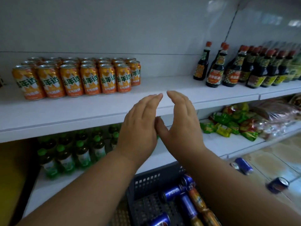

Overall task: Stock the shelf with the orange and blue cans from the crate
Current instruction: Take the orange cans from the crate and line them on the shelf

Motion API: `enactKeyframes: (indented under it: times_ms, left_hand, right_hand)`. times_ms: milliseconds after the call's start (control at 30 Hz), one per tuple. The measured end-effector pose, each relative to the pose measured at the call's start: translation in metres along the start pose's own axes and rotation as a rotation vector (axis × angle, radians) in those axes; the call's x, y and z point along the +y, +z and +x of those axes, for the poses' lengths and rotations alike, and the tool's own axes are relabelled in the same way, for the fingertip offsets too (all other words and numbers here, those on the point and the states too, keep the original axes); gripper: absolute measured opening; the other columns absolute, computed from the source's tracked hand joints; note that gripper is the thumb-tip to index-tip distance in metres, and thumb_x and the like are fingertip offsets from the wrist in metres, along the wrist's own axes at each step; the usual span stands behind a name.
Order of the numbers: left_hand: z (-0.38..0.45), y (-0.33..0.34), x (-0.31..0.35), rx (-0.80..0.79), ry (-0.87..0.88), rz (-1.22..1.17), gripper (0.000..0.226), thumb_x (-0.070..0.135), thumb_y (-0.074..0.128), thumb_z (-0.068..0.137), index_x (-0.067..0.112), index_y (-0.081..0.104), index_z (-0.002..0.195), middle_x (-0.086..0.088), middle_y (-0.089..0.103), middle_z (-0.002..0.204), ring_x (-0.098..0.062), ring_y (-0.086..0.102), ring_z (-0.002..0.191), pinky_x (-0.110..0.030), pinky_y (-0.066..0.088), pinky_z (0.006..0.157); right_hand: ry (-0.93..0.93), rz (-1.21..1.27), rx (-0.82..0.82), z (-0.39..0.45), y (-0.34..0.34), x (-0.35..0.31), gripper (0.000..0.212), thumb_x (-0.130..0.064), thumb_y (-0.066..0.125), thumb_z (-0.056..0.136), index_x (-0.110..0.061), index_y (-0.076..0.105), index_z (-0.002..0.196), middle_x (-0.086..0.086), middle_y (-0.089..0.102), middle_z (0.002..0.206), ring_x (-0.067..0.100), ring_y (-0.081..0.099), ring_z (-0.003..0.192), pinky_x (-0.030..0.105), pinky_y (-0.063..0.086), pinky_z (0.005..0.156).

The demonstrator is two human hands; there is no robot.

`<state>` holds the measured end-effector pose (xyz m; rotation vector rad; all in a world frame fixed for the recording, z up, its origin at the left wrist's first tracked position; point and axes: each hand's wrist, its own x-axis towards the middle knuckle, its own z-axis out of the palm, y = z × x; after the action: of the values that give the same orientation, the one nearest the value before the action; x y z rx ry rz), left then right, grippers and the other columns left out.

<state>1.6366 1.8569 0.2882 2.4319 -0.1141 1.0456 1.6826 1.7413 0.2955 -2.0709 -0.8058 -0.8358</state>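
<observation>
Head view: six front-row orange cans (76, 79), both hands (138, 126) (180, 123) empty, fingers straight and pressed together.

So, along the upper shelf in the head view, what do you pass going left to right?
Orange cans → bare stretch of shelf → dark sauce bottles, running to the right edge.

Orange cans (76, 79), blue cans (187, 204), grey perforated crate (146, 185), white shelf (97, 110).
</observation>
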Motion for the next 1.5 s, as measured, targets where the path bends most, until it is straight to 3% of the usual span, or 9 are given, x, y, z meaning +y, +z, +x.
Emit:
enactKeyframes:
  times_ms: [100, 167, 333, 600, 867, 1067, 1200, 1367, 1500]
  left_hand:
    - [-0.019, 0.021, 0.023, -0.01, 0.025, -0.077, 0.059, -0.006, 0.056, 0.091, 0.008, 0.044, 0.147, -0.014, 0.049, 0.145, -0.03, 0.046, 0.135, -0.047, 0.037, 0.113]
    - [-0.037, 0.04, 0.032, -0.065, 0.02, -0.102, 0.059, -0.006, 0.056, 0.089, 0.007, 0.045, 0.146, -0.015, 0.05, 0.143, -0.031, 0.047, 0.132, -0.046, 0.037, 0.113]
    - [-0.092, 0.099, 0.043, -0.391, -0.096, -0.16, 0.06, -0.003, 0.058, 0.089, 0.011, 0.045, 0.146, -0.01, 0.048, 0.145, -0.028, 0.045, 0.132, -0.041, 0.035, 0.112]
    - [-0.133, 0.191, 0.024, -0.764, -0.109, -0.152, 0.054, 0.013, 0.056, 0.093, 0.019, 0.044, 0.145, -0.001, 0.05, 0.14, -0.023, 0.046, 0.125, -0.04, 0.038, 0.106]
    - [-0.172, 0.264, -0.004, -1.061, -0.24, -0.071, 0.059, 0.031, 0.064, 0.093, 0.022, 0.039, 0.146, -0.003, 0.047, 0.141, -0.026, 0.046, 0.127, -0.039, 0.04, 0.102]
    - [-0.21, 0.312, -0.013, -1.241, -0.268, -0.018, 0.057, 0.03, 0.066, 0.091, 0.017, 0.044, 0.142, -0.011, 0.049, 0.14, -0.033, 0.049, 0.127, -0.044, 0.041, 0.105]
    - [-0.252, 0.342, -0.012, -1.254, -0.579, -0.151, 0.051, 0.023, 0.066, 0.09, 0.013, 0.049, 0.137, -0.014, 0.056, 0.133, -0.033, 0.054, 0.122, -0.043, 0.043, 0.104]
    - [-0.289, 0.366, -0.015, -1.22, -0.974, -0.262, 0.044, 0.013, 0.061, 0.092, 0.009, 0.052, 0.135, -0.011, 0.062, 0.13, -0.027, 0.058, 0.118, -0.024, 0.039, 0.093]
    - [-0.296, 0.376, -0.032, -1.227, -1.118, -0.245, 0.041, 0.023, 0.06, 0.092, 0.018, 0.053, 0.132, -0.009, 0.063, 0.126, -0.03, 0.059, 0.113, -0.036, 0.046, 0.1]
  right_hand:
    - [0.01, -0.009, 0.04, -0.03, -0.021, 0.015, 0.061, -0.006, 0.074, 0.082, 0.001, 0.051, 0.137, 0.015, 0.055, 0.138, 0.018, 0.039, 0.131, 0.02, 0.026, 0.112]
    - [0.056, -0.027, 0.028, -0.055, -0.03, 0.031, 0.06, -0.008, 0.072, 0.082, 0.0, 0.05, 0.137, 0.015, 0.055, 0.137, 0.019, 0.04, 0.13, 0.023, 0.028, 0.112]
    - [0.263, -0.122, -0.158, -0.136, -0.036, 0.081, 0.063, -0.007, 0.075, 0.079, 0.001, 0.051, 0.137, 0.015, 0.055, 0.138, 0.025, 0.045, 0.131, 0.034, 0.033, 0.112]
    - [0.615, -0.184, -0.337, -0.209, -0.014, 0.144, 0.067, -0.015, 0.072, 0.08, -0.011, 0.045, 0.141, 0.004, 0.052, 0.14, 0.014, 0.042, 0.13, 0.025, 0.028, 0.109]
    - [0.973, -0.331, -0.636, -0.277, 0.003, 0.201, 0.066, -0.038, 0.074, 0.08, -0.017, 0.047, 0.136, 0.002, 0.052, 0.128, 0.022, 0.052, 0.116, 0.038, 0.047, 0.096]
    - [1.246, -0.304, -0.986, -0.306, 0.031, 0.245, 0.069, -0.044, 0.07, 0.084, -0.009, 0.045, 0.137, 0.014, 0.049, 0.137, 0.033, 0.053, 0.123, 0.04, 0.045, 0.101]
    - [1.373, -0.296, -1.134, -0.332, 0.053, 0.27, 0.065, -0.036, 0.064, 0.091, -0.006, 0.039, 0.143, 0.02, 0.04, 0.147, 0.035, 0.048, 0.13, 0.04, 0.04, 0.107]
    - [1.441, -0.347, -1.284, -0.356, 0.081, 0.289, 0.059, -0.031, 0.057, 0.094, -0.007, 0.041, 0.145, 0.018, 0.041, 0.148, 0.033, 0.045, 0.135, 0.042, 0.039, 0.111]
    - [1.41, -0.326, -1.378, -0.36, 0.102, 0.294, 0.05, -0.035, 0.054, 0.096, -0.01, 0.051, 0.139, 0.016, 0.053, 0.138, 0.031, 0.052, 0.127, 0.039, 0.043, 0.107]
